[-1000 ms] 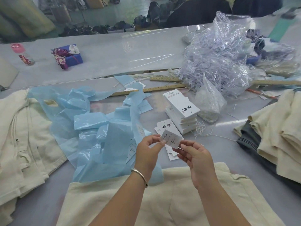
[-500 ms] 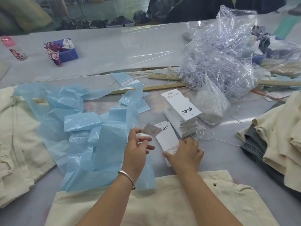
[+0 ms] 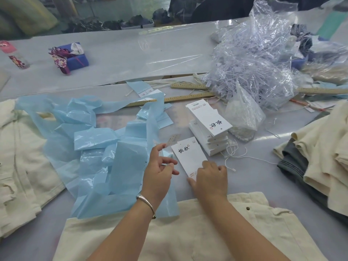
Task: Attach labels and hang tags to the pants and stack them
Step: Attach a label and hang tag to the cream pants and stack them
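Left hand [image 3: 160,171]: I pinch a small label [image 3: 172,140] between thumb and forefinger, lifted just above the blue backing sheets [image 3: 113,157]; my other fingers are loosely spread.
Right hand [image 3: 209,177]: fingers curled down onto the near end of the loose hang tag [image 3: 189,157], pressing it to the table [image 3: 131,53]; I cannot tell whether my thumb is under its edge.
Hang tag, location: flat on the table, just beyond the waistband of the cream pants [image 3: 188,223] lying in front of me, and just beside the tag stack [image 3: 209,129].
Hang tag, handling: judged to be stiff card, light, with a smooth face; likely to slide if pushed. Hold by the long edges or a corner; avoid bending.
Small label, handling: judged thin and limp, probably adhesive on one side. Hold by one edge only, so that the rest can be laid down flat.
Cords [image 3: 233,153]: thin white string trailing from the base of the stack; light, tangles easily. Draw out one at a time.
Pants, handling: soft, heavy woven cloth; will sag when lifted. Grip at the waistband, near the metal button [image 3: 249,208].
Stacked pants [image 3: 320,157]: folded pile to my right, well apart from the tag.
Step in hand: judged to be joining label to tag.
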`<state>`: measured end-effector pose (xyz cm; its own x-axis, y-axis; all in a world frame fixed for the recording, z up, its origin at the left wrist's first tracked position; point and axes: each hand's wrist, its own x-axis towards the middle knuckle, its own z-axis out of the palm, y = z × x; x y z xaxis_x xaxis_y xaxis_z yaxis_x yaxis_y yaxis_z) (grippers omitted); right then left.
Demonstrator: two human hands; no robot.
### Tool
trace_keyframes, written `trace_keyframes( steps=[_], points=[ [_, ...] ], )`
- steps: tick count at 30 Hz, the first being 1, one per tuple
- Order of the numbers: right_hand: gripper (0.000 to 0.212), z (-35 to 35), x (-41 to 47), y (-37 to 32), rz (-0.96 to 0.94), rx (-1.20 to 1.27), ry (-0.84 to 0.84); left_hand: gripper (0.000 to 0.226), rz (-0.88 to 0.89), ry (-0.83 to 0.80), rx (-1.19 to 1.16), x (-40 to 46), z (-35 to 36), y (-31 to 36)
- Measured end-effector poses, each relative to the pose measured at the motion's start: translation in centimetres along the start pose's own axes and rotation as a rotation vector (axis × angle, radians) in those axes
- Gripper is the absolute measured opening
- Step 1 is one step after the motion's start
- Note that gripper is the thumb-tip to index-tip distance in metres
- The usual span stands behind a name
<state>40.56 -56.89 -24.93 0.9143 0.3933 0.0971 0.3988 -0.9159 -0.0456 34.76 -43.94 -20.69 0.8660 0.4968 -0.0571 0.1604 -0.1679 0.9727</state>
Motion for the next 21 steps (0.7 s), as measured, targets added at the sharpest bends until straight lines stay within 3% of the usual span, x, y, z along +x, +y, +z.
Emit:
trace_keyframes(
  steps=[6, 13, 15, 17, 19, 21],
  points=[
    [0.032, -1.2, -0.8, -0.7, -0.138, -0.068, 0.070, 0.055, 0.010, -0.009, 0.007, -0.8, -0.4, -0.1],
    [0.019, -1.2, -0.4, -0.8, -0.235, -0.209, -0.123, 0.060, 0.016, -0.040, -0.025, -1.9, -0.6, -0.5],
    [0.016, -1.5, -0.2, -0.5, -0.258, -0.197, -0.090, 0.062, 0.026, -0.057, -0.039, -2.0, -0.5, -0.5],
    [0.022, -1.6, 0.2, -0.4, -0.277, -0.173, -0.184, 0.067, 0.036, -0.071, -0.048, -2.0, -0.3, -0.4],
    [0.028, -1.9, 0.4, -0.4, -0.235, -0.121, -0.268, 0.073, 0.043, -0.073, -0.048, -1.8, 0.0, -0.3],
    [0.026, -2.1, 0.7, -0.5, -0.141, -0.049, -0.244, 0.080, 0.035, -0.067, -0.038, -1.4, 0.6, -0.3]
  ],
)
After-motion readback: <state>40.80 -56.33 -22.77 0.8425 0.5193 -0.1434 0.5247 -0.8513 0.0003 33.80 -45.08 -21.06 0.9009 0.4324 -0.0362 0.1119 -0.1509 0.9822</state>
